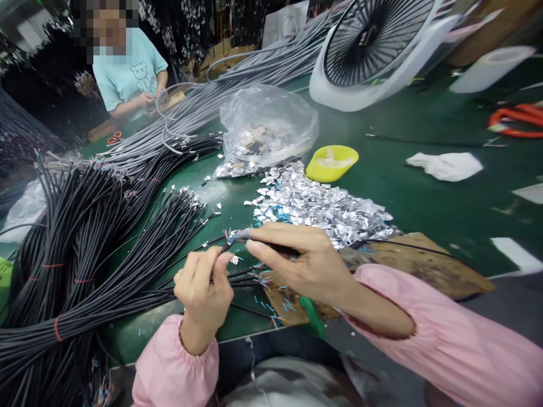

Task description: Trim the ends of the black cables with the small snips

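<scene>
Hands at cable end, foil scraps beyond

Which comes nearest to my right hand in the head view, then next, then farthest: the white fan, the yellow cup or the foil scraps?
1. Foil scraps: piled just beyond your right hand.
2. Yellow cup: at the pile's far edge.
3. White fan: farthest, behind the cup toward the right.

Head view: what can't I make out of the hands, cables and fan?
Head view:
Right hand: its palm, hidden by the back of the hand.
Cable in the left hand: its wire ends, too small and blurred.
Black cable bundle: its left part, cut off by the picture edge.
Fan: its top, cut off by the upper edge.
</scene>
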Motion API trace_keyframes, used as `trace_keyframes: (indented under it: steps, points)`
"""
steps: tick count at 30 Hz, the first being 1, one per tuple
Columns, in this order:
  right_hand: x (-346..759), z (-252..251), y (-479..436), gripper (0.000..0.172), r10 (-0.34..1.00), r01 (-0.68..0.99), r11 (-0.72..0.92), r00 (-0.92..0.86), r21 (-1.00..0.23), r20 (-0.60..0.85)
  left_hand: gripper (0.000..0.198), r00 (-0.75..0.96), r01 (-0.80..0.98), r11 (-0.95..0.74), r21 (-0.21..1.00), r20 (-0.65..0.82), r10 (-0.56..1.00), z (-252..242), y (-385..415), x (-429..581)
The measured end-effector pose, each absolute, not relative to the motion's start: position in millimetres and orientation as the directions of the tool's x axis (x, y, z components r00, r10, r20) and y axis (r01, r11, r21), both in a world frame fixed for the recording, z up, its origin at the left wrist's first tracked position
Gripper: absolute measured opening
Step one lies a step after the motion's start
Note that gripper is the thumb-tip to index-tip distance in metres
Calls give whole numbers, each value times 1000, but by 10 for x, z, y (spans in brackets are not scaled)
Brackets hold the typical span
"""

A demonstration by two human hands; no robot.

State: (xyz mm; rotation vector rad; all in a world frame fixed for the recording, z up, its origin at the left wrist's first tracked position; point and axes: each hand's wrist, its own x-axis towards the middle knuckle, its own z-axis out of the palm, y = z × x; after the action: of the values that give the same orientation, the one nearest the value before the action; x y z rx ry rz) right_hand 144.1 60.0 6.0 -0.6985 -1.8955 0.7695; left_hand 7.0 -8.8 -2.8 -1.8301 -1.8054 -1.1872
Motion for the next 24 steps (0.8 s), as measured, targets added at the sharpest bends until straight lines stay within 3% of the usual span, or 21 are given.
trace_keyframes:
  steps: [7,11,16,21,22,24]
  points:
    - [1446,38,614,14,779,118,557,-418,-822,468,30,-271,608,-154,779,385,882,-30,-80,-5]
    - [1432,50,646,19,860,79,369,-408,-926,308,20,-228,661,-215,719,465,856,-15,-90,29]
    - [1405,68,670,35,862,58,310,-439,-949,255,13,-115,752,-294,589,557,822,-47,-65,56]
    - [1369,-6,661,40,746,-134,-44,-664,-990,57,18,-141,697,-279,660,508,850,-74,8,40]
    - [1363,-14,656,38,734,-143,-23,-675,-989,81,21,-144,674,-265,690,475,868,-67,16,46]
    - [1352,-16,650,28,780,-81,221,-583,-972,226,29,-145,626,-209,751,375,916,-41,18,72]
